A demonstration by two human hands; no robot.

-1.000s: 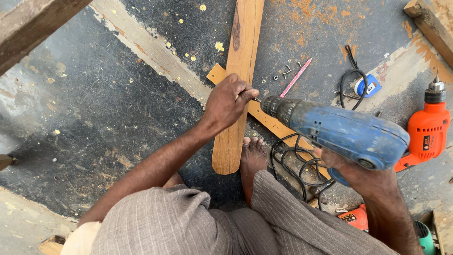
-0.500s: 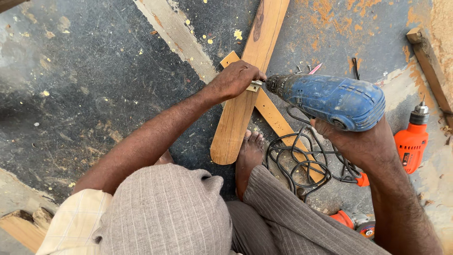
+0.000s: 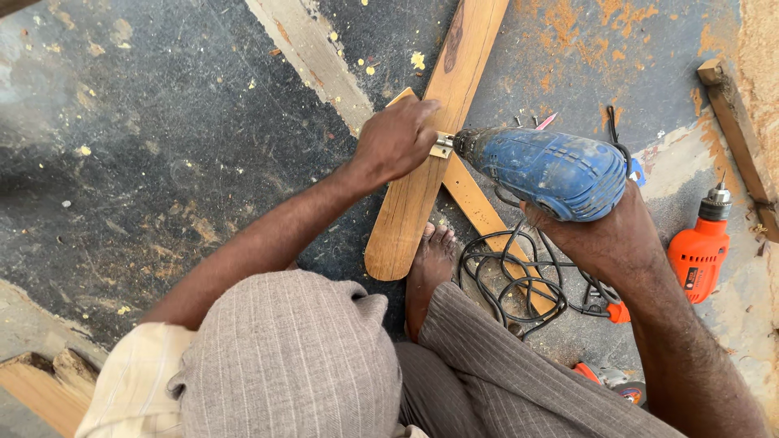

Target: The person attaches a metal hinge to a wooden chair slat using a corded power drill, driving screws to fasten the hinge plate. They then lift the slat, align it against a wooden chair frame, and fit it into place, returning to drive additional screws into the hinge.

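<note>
Blue drill (image 3: 548, 172), dusty and scuffed, lying level with chuck pointing to nine o'clock against small metal bracket (image 3: 442, 146). Long rounded wooden slat (image 3: 430, 154), running from one down to seven o'clock, crossing narrower strip (image 3: 487, 219).

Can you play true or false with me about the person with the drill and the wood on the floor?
1. The right hand holds a blue drill. True.
2. The left hand rests on the long wooden board. True.
3. The orange drill is in the person's left hand. False: it lies on the floor at the right, and no hand touches it.
4. A bare foot is beside the rounded end of the board. True.
5. The black cord hangs on a wall hook. False: it lies in loops on the floor near the foot.
6. The blue drill points away from the left hand. False: its tip points at that hand.
</note>
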